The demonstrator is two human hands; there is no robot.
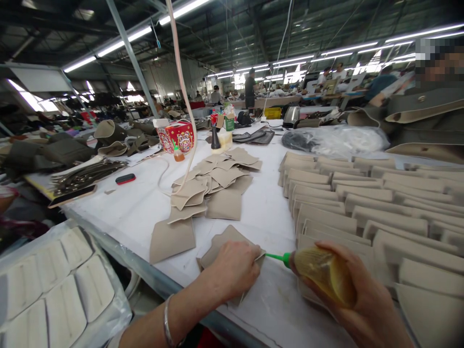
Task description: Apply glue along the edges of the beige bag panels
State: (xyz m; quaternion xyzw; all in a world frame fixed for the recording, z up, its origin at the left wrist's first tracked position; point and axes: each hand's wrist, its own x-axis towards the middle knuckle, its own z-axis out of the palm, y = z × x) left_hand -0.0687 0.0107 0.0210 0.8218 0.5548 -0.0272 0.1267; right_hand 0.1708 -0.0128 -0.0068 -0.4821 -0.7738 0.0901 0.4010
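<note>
Near the front edge of the white table, my left hand [237,266] is closed on a taupe leather piece [226,240], its fingers bunched at the piece's right corner. My right hand [357,290] wraps round a clear bottle of amber liquid [324,273]. The bottle lies tilted sideways, and its thin green nozzle [275,256] points left, with the tip at the edge of the leather piece beside my left fingers. Behind my left hand lies a loose pile of similar taupe pieces [224,203].
Rows of folded taupe pieces [319,217] cover the right side. A pale hose [181,77] hangs down to the pile. Farther back are a red patterned box [176,137], a small glue bottle [178,153] and plastic bags [337,140]. A person [442,87] is at the right.
</note>
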